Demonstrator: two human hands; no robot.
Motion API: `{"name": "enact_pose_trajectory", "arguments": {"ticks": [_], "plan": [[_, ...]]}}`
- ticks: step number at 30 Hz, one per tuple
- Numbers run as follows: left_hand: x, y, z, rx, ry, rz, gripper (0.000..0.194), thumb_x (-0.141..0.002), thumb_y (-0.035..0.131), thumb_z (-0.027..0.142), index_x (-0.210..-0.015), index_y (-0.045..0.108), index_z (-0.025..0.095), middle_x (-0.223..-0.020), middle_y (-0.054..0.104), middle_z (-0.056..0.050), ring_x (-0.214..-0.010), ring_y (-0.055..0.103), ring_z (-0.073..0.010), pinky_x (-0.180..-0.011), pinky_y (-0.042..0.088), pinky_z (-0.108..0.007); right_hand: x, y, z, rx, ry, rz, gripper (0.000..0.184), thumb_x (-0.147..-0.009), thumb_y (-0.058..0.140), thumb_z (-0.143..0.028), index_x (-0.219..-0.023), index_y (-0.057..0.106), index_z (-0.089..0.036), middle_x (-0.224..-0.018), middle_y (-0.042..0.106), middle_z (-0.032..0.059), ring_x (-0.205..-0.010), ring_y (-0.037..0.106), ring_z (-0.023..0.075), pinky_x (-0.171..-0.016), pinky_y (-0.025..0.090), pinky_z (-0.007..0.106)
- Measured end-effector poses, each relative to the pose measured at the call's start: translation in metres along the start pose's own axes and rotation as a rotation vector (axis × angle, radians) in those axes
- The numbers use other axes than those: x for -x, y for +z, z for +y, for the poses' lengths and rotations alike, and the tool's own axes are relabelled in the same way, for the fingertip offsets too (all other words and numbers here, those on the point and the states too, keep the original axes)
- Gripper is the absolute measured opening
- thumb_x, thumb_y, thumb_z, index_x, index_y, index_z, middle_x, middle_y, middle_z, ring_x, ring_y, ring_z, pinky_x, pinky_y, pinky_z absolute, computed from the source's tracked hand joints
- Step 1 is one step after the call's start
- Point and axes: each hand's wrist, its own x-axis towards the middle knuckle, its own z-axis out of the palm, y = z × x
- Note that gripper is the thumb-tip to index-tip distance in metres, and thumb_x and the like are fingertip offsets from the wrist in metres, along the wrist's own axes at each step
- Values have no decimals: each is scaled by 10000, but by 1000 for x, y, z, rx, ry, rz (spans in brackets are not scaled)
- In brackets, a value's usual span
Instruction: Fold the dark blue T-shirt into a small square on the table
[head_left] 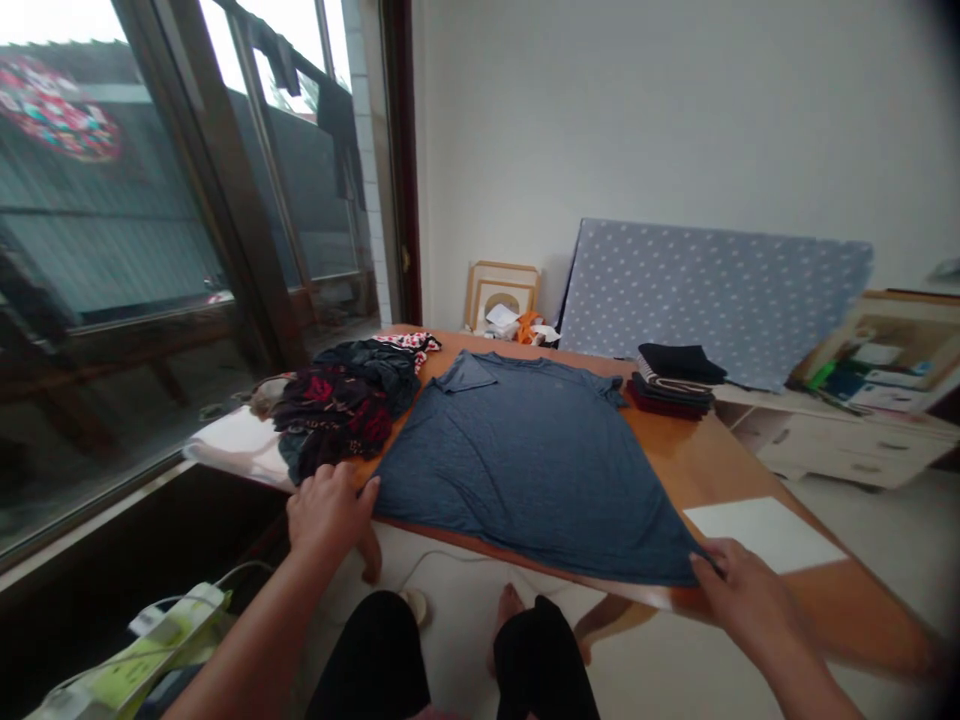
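Head camera, what's closest to you?

My left hand [330, 515] and my right hand [750, 595], well apart, each at a near corner of the blue-grey T-shirt [525, 470]. Whether either is clamped on the cloth, I can't tell.

How does the shirt lie?

Flat on the orange wooden table [832, 610], its near edge along the table's edge, its long axis running away from me, neck end farthest.

And around it?

On the right, bare wood and a white sheet [765, 533]. On the left, a dark clothes heap [337, 410] touches it. Just past the far sleeve sits a folded clothes stack [671, 380]. Farther right, a shallow tray of papers [877, 355] rests tilted on a white cabinet [840, 440].
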Motion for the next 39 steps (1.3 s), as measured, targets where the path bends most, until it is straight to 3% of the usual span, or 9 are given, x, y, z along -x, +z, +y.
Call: {"name": "enact_pose_trajectory", "arguments": {"ticks": [6, 10, 15, 19, 23, 26, 30, 33, 39], "plan": [[-6, 3, -4, 145, 76, -152, 353, -930, 417, 442, -1141, 622, 247, -1131, 702, -76, -1077, 635, -284, -857, 414, -390, -4, 3, -1, -99, 77, -40, 381, -754, 552, -422, -1059, 667, -224, -968, 739, 116, -942, 696, 304, -772, 501, 365], [-16, 2, -13, 214, -19, -212, 324, -882, 454, 369, -1152, 599, 264, -1130, 718, -46, -1070, 650, -266, -819, 414, -359, -5, 5, 5, -185, 126, -82, 427, -743, 552, -421, -1125, 619, -242, -959, 749, 93, -901, 707, 288, -755, 495, 354], [-23, -3, -27, 198, -101, -235, 284, -877, 434, 405, -1072, 597, 279, -1096, 722, -44, -1032, 656, -299, -788, 407, -384, -5, 8, 14, -234, 178, -62, 439, -710, 555, -424, -1109, 619, -252, -895, 751, 72, -816, 708, 279, -700, 492, 350], [-16, -8, -16, 125, -54, -159, 305, -867, 452, 375, -1100, 606, 253, -1135, 685, -92, -1059, 618, -332, -837, 399, -441, -6, 7, 20, -149, 148, -69, 475, -720, 566, -432, -1148, 619, -232, -886, 733, 85, -786, 691, 282, -693, 487, 365], [-3, -11, 17, 130, 166, 3, 290, -883, 473, 339, -1099, 636, 235, -1122, 645, -104, -1078, 563, -322, -878, 384, -447, -7, 1, 6, -8, -10, 37, 439, -774, 551, -417, -1150, 631, -207, -993, 702, 118, -921, 656, 288, -822, 480, 399], [10, -10, 49, 320, 442, -52, 247, -906, 480, 288, -1062, 662, 229, -1071, 643, -80, -1029, 557, -259, -875, 389, -389, -3, 0, -26, 2, -223, 60, 352, -831, 515, -390, -1110, 662, -234, -1067, 681, 98, -1013, 615, 275, -916, 452, 416], [28, -11, 83, 535, 705, -188, 240, -935, 491, 285, -1068, 689, 261, -1036, 650, -52, -991, 547, -219, -850, 381, -347, 11, 9, -72, -73, -481, -87, 314, -891, 499, -389, -1107, 690, -265, -1089, 663, 70, -1037, 586, 249, -915, 449, 395], [36, -15, 89, 564, 765, -248, 207, -931, 514, 299, -981, 713, 274, -984, 651, -37, -960, 537, -213, -827, 361, -343, 21, 12, -82, -78, -530, -165, 261, -890, 533, -365, -1062, 718, -300, -1019, 666, 53, -984, 589, 239, -880, 448, 387], [35, -27, 82, 560, 787, -339, 232, -938, 500, 324, -859, 705, 251, -890, 643, -25, -885, 532, -192, -810, 347, -338, 24, 6, -75, -141, -512, -191, 221, -922, 513, -357, -936, 724, -293, -940, 664, 39, -931, 591, 222, -842, 441, 361]]}}
